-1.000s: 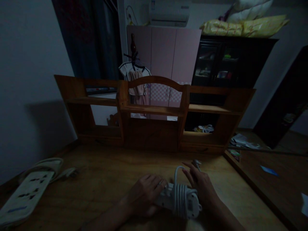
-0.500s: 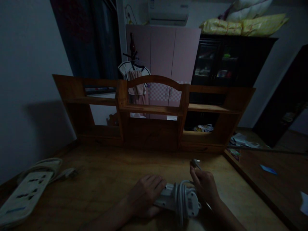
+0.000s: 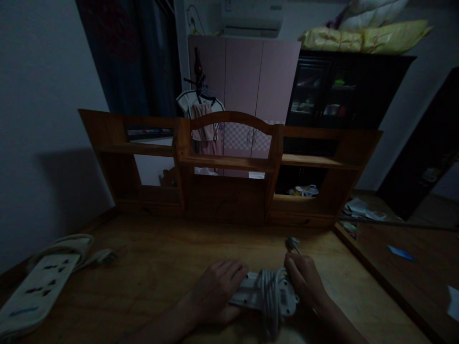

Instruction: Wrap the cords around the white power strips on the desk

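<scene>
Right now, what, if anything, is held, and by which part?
The left grip holds the power strip by its end away from the wound cord; the right grip holds that cord near its plug.

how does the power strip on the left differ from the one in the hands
The left strip shows its sockets; the held strip shows none on its visible face. The left strip's cord is looped at its far end; the held strip's cord winds around its body. Both are pale, with pale cords.
</scene>
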Demonstrator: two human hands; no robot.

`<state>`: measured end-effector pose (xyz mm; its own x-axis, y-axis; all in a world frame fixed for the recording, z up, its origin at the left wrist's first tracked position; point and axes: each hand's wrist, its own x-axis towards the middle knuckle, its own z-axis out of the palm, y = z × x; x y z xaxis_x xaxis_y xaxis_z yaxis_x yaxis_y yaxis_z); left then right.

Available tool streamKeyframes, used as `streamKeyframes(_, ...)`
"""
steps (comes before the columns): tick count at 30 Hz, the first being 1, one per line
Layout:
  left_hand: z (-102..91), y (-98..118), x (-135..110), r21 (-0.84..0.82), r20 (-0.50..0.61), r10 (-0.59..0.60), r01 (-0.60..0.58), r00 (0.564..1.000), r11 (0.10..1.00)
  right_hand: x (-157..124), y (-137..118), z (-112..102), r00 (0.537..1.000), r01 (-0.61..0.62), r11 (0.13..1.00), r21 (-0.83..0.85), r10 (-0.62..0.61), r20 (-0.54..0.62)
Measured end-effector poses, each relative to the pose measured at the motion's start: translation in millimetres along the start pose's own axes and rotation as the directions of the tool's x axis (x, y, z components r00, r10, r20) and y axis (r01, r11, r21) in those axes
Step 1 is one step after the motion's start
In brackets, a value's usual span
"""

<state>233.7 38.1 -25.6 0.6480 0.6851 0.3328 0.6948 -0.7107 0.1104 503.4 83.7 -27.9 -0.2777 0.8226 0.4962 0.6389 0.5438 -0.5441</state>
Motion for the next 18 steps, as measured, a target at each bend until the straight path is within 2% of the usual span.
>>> streamKeyframes(5, 0.8, 0.4, 0.4, -0.017, -0.028, -0.01, 0.01, 1.0, 1.0, 1.0, 0.8, 3.7, 1.0, 0.029, 0.999, -0.024, -0.029, -0.007)
streamKeyframes(12, -3.6, 3.6, 2.0, -0.029, -0.039, -0.03, 0.029, 0.999, 0.999, 2.9, -1.6, 4.7, 1.0, 0.002, 1.0, -0.008, -0.002, -0.007)
streamKeyframes(18, -2.9, 2.8, 1.4, -0.061, -0.035, -0.041, 0.038, 0.999, 0.997, 2.5, 2.2, 7.4, 0.999, -0.011, 1.0, 0.027, 0.009, 0.051)
